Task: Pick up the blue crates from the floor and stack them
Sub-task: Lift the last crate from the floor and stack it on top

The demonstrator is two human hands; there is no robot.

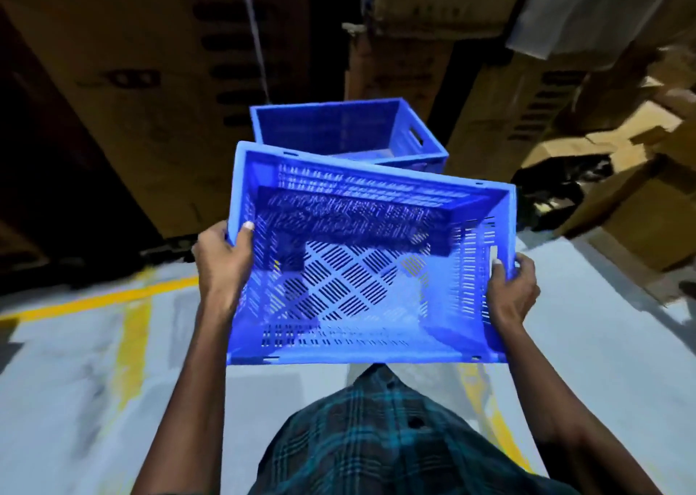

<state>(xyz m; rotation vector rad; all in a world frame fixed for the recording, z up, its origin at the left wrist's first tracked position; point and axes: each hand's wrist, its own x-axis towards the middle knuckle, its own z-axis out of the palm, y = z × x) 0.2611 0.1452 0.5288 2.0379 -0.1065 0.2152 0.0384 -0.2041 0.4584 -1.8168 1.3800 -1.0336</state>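
A blue crate [371, 265] of rigid plastic, rectangular, its floor and walls slotted, hangs above the pale floor [56, 381], the left hand [222, 265] and right hand [512, 291] clamped on its short ends. A second crate [346, 133] stands just beyond, beside brown cardboard boxes [124, 80].

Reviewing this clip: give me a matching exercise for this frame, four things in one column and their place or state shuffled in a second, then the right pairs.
Things:
1. held crate
2. far crate
3. left hand
4. yellow line

Places or states:
A. painted on the floor
B. grips a short side of a crate, thumb over the rim
C. carried in both hands, open side up
D. stands empty ahead, before the cardboard boxes

Pairs: 1-C, 2-D, 3-B, 4-A
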